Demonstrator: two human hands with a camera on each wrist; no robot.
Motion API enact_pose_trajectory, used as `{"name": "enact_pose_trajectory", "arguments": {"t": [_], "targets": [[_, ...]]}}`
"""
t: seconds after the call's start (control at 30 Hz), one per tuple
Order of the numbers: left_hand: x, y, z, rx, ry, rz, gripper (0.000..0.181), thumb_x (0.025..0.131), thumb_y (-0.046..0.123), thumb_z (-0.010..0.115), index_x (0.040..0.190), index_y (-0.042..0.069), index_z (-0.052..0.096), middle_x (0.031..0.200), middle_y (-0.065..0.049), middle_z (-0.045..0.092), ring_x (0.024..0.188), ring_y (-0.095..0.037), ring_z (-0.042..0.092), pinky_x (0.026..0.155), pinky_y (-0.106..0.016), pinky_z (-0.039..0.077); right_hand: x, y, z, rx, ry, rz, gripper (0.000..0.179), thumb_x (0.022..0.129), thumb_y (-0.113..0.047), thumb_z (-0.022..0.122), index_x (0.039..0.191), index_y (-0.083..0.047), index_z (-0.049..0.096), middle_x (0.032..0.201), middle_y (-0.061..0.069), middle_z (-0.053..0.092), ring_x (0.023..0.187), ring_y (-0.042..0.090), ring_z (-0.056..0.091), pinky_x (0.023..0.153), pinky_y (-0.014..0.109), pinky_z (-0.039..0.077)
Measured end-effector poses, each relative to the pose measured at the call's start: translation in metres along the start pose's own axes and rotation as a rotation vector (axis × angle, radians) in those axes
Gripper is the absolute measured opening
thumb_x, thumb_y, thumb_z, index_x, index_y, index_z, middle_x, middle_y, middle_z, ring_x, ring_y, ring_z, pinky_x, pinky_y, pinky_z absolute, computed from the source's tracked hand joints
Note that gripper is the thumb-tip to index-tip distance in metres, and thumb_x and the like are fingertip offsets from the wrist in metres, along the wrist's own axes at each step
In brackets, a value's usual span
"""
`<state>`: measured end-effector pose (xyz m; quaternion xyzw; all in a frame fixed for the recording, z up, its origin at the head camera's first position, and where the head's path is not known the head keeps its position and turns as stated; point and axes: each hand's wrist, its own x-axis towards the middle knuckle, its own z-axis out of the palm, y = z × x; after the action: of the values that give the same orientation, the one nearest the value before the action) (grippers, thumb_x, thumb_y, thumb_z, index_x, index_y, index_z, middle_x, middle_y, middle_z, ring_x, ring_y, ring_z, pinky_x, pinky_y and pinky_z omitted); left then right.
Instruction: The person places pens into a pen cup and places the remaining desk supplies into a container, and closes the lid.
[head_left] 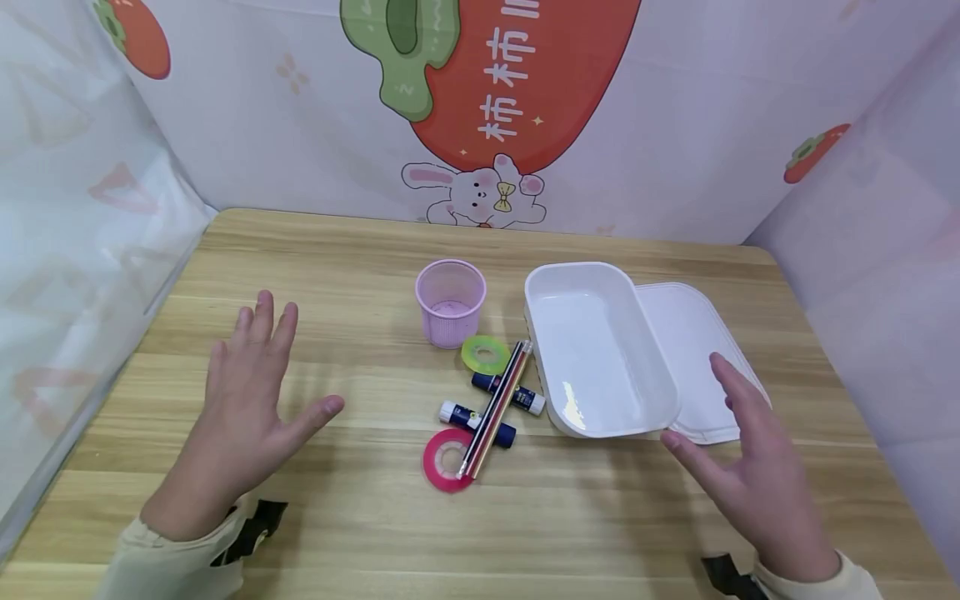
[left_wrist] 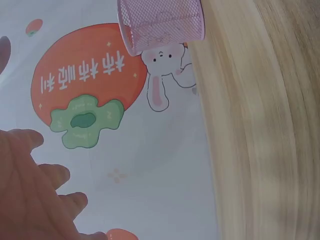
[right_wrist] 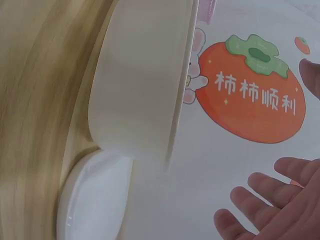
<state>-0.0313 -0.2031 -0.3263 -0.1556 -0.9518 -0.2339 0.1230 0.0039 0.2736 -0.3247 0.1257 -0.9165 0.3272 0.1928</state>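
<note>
A: From the head view, how do the hands stand?
B: Both are released: the left hand (head_left: 251,408) spreads its fingers toward the far edge of the table (head_left: 337,525); the right hand (head_left: 765,475), also spread, is near the white box (head_left: 600,358).
A: Where is that box, and which way does it lie?
B: Nearer the table's right edge than its left, mouth up. Its long axis runs between far and near edges, the near end slanting rightward. The lid (head_left: 701,350) beside it slants likewise.
A: And the pencils (head_left: 498,407)?
B: They cross two glue sticks (head_left: 460,415), slanting rightward toward the far edge. The sticks' labels are too small to read.
A: The left wrist view?
B: A pink mesh cup (left_wrist: 165,22), and upside-down writing on the backdrop (left_wrist: 155,160): 柿柿顺利.
A: The right wrist view?
B: The box's outer wall, the lid's rounded end, extended fingers apart from both, and 柿柿顺利 again.
</note>
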Motion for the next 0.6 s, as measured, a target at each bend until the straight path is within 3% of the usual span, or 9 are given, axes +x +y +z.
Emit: {"name": "enact_pose_trajectory", "arguments": {"t": [0.4,0.6], "targets": [[0.002,0.002,0.005,-0.086,-0.016,-0.025,0.099,0.081,0.044,0.066,0.15,0.02,-0.001,0.155,-0.004,-0.01,0.14,-0.03,-0.009,0.107,-0.061,-0.008,-0.002,-0.005,0.015,0.105,0.04,0.03,0.085,0.062,0.004,0.08,0.138,-0.008,0.044,0.137,0.011,0.047,0.128,0.015,0.04,0.102,0.016,0.03],[0.001,0.003,0.007,-0.107,-0.012,-0.033,0.1,0.08,0.043,0.067,0.151,0.021,0.0,0.156,-0.004,-0.008,0.141,-0.031,-0.007,0.107,-0.061,-0.006,0.002,-0.039,0.016,0.147,0.057,0.038,0.076,0.062,0.012,0.076,0.132,0.003,0.047,0.128,0.023,0.051,0.122,0.011,0.045,0.099,0.016,0.034]]}}
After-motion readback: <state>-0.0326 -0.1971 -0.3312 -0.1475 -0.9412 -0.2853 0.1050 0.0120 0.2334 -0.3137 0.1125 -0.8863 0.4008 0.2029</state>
